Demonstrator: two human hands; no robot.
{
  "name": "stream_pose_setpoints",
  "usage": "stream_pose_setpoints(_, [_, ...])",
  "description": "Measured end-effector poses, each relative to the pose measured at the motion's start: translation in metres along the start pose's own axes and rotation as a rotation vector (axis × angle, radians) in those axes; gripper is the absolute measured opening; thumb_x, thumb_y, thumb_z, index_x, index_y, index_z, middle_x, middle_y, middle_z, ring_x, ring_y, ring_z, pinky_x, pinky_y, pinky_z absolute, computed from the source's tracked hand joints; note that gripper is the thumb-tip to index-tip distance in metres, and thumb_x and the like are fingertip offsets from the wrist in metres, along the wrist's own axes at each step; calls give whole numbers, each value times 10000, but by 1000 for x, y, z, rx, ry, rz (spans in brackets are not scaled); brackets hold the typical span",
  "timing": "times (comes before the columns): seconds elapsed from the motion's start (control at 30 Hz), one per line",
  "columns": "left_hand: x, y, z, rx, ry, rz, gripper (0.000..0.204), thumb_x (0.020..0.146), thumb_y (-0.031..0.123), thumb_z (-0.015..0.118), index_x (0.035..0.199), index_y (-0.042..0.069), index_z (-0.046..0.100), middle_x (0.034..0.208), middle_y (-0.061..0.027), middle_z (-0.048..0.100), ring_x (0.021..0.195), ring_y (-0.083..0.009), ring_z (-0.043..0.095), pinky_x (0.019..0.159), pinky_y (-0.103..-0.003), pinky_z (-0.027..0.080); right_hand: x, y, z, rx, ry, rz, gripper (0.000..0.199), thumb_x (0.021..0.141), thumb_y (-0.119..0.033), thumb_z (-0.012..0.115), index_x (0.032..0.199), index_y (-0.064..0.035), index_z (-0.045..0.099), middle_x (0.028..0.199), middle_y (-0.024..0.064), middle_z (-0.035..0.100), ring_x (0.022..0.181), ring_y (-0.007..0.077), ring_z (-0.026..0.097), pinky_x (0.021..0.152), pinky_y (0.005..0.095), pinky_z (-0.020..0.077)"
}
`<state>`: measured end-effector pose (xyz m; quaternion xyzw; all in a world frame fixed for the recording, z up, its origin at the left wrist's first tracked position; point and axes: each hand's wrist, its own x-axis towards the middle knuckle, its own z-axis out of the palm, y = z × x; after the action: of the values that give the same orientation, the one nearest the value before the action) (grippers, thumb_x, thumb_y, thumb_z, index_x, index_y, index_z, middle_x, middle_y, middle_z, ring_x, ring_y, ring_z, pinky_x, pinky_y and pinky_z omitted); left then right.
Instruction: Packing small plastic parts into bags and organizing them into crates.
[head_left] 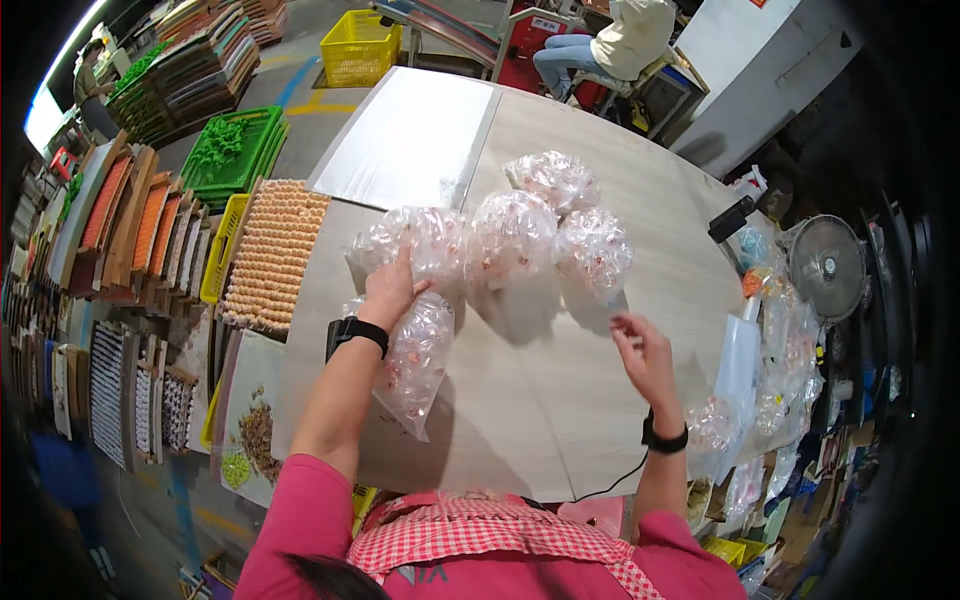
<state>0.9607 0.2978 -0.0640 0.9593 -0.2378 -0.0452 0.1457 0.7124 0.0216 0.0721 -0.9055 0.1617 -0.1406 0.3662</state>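
Observation:
Several clear plastic bags filled with small pale and reddish pieces stand grouped on the table. My left hand (392, 290) has its index finger stretched out against the left bag (425, 238), with its other fingers over the top of the near bag (418, 350). It grips neither bag. To the right are the middle bag (510, 240), the right bag (596, 258) and the far bag (555, 180). My right hand (645, 355) hovers over the table just nearer than the right bag, fingers loosely bent and apart, holding nothing.
A white sheet (410, 135) covers the table's (520, 400) far left corner. Trays of orange-white pieces (275, 255) stand off the left edge. More plastic bags (790, 340) and a fan (827, 265) are at the right. Beyond the far edge a person (635, 40) sits.

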Motion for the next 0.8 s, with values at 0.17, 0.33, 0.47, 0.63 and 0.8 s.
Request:
stream_pose_setpoints(0.17, [16, 9, 14, 1, -51, -42, 715, 703, 445, 715, 1182, -8, 439, 772, -167, 640, 730, -334, 642, 654, -424, 509, 107, 66, 10, -164, 90, -162, 379, 793, -142, 616, 1156, -62, 542, 1062, 139, 578, 989, 272, 562, 766, 345, 480])
stream_pose_setpoints(0.33, [11, 24, 12, 48, -95, -32, 483, 714, 424, 702, 920, 22, 529, 766, -169, 638, 738, -334, 642, 670, -416, 511, 181, 141, 42, -403, 162, -90, 598, 730, -190, 663, 1278, -110, 439, 1202, 164, 486, 1136, 334, 454, 936, 418, 394])
stream_pose_setpoints(0.47, [12, 23, 10, 81, -141, -95, 429, 752, 410, 646, 904, 23, 537, 767, -174, 641, 745, -340, 639, 675, -426, 507, 186, 167, 88, -674, 58, -163, 604, 693, -152, 675, 1259, -135, 463, 1177, 160, 477, 1049, 375, 464, 913, 435, 407])
stream_pose_setpoints(0.63, [11, 25, 8, 7, -106, -90, 356, 748, 337, 628, 883, 20, 541, 743, -193, 634, 744, -355, 632, 697, -441, 496, 185, 176, 96, -630, 216, -303, 449, 632, 16, 581, 1056, -129, 578, 1056, 117, 512, 911, 327, 488, 803, 416, 438])
stream_pose_setpoints(0.8, [13, 25, 8, 9, -115, -114, 332, 738, 297, 618, 890, 14, 538, 735, -199, 633, 735, -359, 632, 699, -442, 496, 190, 178, 85, -435, 191, -322, 401, 592, 67, 526, 949, -105, 585, 934, 108, 519, 861, 308, 509, 758, 391, 440])
